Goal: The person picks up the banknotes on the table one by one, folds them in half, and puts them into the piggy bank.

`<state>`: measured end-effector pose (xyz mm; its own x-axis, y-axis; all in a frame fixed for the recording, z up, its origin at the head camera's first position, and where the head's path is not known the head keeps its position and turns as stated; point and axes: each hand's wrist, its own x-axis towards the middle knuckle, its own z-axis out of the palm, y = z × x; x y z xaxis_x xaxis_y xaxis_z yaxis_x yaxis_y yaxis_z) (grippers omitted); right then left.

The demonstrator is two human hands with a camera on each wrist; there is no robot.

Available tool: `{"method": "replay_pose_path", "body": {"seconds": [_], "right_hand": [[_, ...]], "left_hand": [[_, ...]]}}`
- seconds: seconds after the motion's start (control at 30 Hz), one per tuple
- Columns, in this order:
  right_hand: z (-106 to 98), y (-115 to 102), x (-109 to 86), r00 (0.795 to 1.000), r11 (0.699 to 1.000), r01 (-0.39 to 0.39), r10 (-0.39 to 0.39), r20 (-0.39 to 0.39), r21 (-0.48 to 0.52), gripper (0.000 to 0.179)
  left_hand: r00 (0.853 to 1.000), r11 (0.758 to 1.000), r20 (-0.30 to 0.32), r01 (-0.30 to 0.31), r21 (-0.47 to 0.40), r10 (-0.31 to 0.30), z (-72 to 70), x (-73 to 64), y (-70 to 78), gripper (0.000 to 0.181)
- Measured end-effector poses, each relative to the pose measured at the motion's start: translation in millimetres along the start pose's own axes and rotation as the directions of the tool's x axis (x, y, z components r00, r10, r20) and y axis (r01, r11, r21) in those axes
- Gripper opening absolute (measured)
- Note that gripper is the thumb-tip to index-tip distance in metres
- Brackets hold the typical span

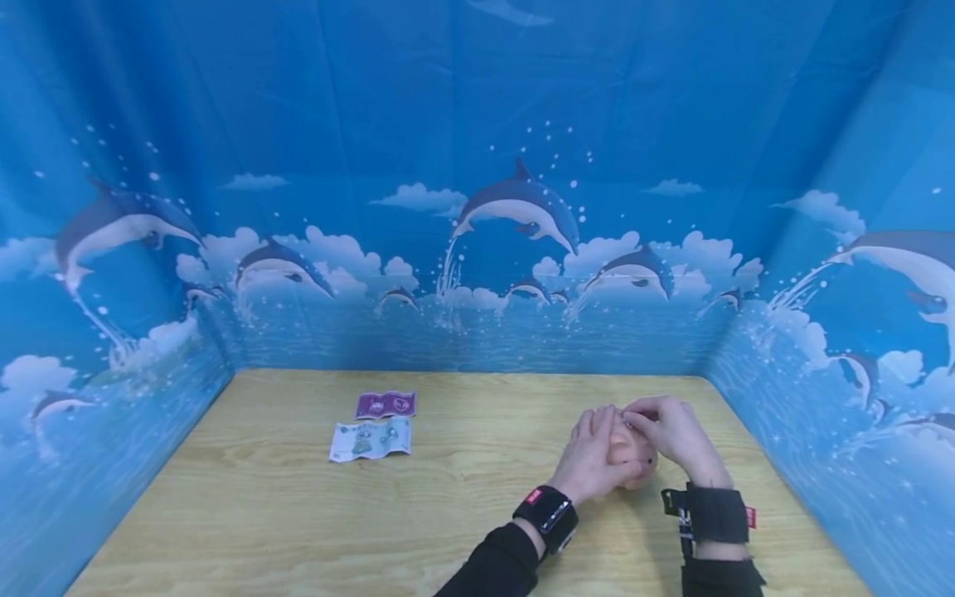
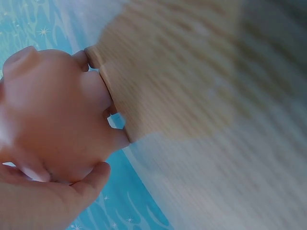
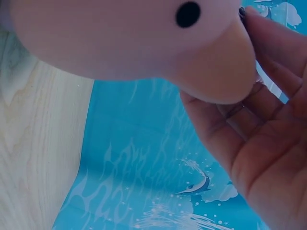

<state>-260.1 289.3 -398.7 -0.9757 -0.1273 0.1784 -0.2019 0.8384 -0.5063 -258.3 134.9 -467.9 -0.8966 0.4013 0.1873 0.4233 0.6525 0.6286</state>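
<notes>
A rounded pink piggy bank with black dot eyes (image 1: 621, 448) stands on a pale wood-grain tabletop (image 1: 298, 522). The left hand (image 1: 585, 463) is clamped round the piggy bank's left side, thumb along its near face. At the piggy bank's top, the right hand (image 1: 677, 431) has thumb and fingertip drawn together on a small dark object (image 1: 629, 425), mostly hidden. Well left of the piggy bank lie a purple printed banknote (image 1: 385, 405) and, just nearer, a pale green-and-white banknote (image 1: 372, 439); behind it hangs a blue dolphin-print curtain (image 1: 373, 99)
</notes>
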Motion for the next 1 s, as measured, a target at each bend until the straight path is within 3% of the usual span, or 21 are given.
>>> {"method": "replay_pose_path", "body": {"seconds": [0.43, 1.0], "right_hand": [[4.5, -1.0, 2.5, 0.999, 0.999, -0.05, 0.05, -0.014, -0.009, 0.013], [-2.3, 0.5, -1.2, 0.999, 0.999, 0.049, -0.049, 0.015, -0.002, 0.015]], "left_hand": [[1.0, 1.0, 0.003, 0.0, -0.02, 0.0, 1.2, 0.3, -1.0, 0.093], [0.999, 0.999, -0.021, -0.03, 0.011, 0.03, -1.1, 0.5, 0.6, 0.086]]}}
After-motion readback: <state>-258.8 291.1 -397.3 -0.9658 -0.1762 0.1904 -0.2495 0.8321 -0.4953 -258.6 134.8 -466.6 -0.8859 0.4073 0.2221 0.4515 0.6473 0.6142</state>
